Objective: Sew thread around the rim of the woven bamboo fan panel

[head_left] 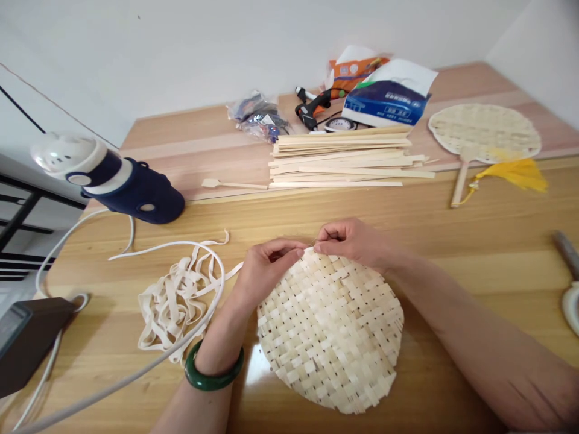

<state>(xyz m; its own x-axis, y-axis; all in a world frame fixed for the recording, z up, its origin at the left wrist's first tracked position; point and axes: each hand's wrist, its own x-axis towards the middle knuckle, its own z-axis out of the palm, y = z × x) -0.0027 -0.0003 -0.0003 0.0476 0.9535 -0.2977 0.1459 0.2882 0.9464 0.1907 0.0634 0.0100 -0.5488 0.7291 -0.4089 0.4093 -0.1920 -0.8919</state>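
A round woven panel of pale strips (332,328) lies flat on the wooden table (474,253) in front of me. My left hand (265,265), with a green bangle on its wrist, pinches the panel's far edge with closed fingers. My right hand (350,241) pinches the same edge just to the right, its fingertips meeting those of the left. A loose tangle of pale flat ribbon (176,301) lies left of my left hand, one end running toward the panel.
A stack of flat wooden strips (344,160) lies beyond the hands. A finished woven fan with a yellow tassel (486,135) rests far right. A dark blue bottle (122,184) lies on its side at left. White cable (136,374), tissue pack (386,102), glue gun (312,108).
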